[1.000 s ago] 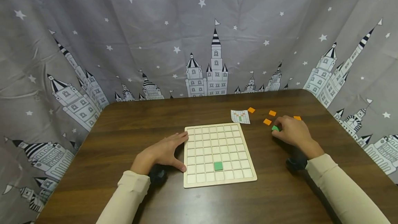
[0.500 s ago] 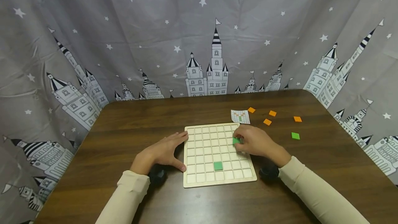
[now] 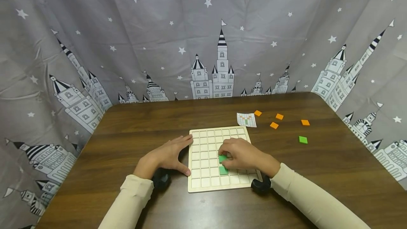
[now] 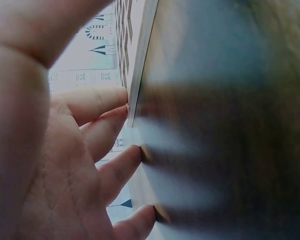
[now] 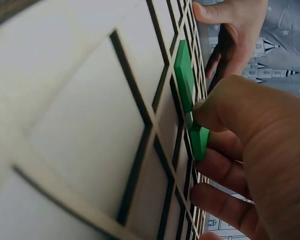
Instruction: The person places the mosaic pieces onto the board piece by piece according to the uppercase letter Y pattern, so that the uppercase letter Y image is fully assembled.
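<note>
A pale wooden grid board (image 3: 200, 189) lies on the table. My right hand (image 3: 243, 154) is over its middle, pinching a green square tile (image 3: 222, 158) between thumb and fingers. In the right wrist view this held tile (image 5: 200, 142) is at the grid, just beside another green tile (image 5: 184, 75). That second tile (image 3: 224, 170) sits in a cell one row nearer the front edge. My left hand (image 3: 166, 154) rests at the board's left side, fingers spread, with thumb and fingertips at the edge. The left wrist view shows those fingertips (image 4: 121, 95) against the board's side.
A small printed card (image 3: 246, 119) with a coloured grid pattern lies behind the board's far right corner. Several orange tiles, one of them here (image 3: 274, 125), and a bright green tile (image 3: 303, 140) are scattered to the right. A grey curtain (image 3: 152, 38) hangs behind the table.
My right hand has picked up a green tile from the table on the right and carried it left to the board's middle, behind the seated green tile. My left hand has stayed put.
</note>
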Demonstrator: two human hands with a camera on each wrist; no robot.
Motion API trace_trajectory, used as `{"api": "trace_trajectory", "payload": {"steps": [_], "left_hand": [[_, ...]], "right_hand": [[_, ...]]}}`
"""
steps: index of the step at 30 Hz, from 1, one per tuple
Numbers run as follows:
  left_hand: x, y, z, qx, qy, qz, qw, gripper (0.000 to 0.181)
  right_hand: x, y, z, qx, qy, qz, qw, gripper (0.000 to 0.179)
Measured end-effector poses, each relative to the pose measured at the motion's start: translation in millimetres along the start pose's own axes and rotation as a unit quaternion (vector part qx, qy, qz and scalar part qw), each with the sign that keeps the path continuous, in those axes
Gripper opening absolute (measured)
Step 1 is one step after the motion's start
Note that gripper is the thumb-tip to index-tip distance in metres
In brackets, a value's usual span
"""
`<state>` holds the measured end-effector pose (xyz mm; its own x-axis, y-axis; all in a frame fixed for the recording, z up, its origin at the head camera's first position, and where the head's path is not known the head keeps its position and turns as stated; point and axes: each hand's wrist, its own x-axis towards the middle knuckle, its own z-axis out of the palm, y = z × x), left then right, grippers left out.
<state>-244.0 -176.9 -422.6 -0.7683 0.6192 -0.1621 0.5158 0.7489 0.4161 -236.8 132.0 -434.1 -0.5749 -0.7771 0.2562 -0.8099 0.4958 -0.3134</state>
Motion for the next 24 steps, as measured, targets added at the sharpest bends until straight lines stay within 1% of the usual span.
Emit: {"api": "trace_trajectory", "payload": {"steps": [5,13,24], "left_hand": [[-0.1,0.0,0.0,-0.001,0.0,0.002,1.0,0.116],[-0.5,0.1,0.0,-0.006,0.0,-0.001,1.0,0.117],[-0.6,0.3,-0.1,-0.008,0.0,-0.002,1.0,0.117]], "right_hand": [[0.8,1.1,0.5,-0.004,-0.006,-0.007,1.0,0.017],[1.5,1.3,2.1,-0.032,0.0,-0.026,0.9992,0.015],[0.1,-0.6,1.6,-0.047,0.006,-0.043,0.998,0.014]]}}
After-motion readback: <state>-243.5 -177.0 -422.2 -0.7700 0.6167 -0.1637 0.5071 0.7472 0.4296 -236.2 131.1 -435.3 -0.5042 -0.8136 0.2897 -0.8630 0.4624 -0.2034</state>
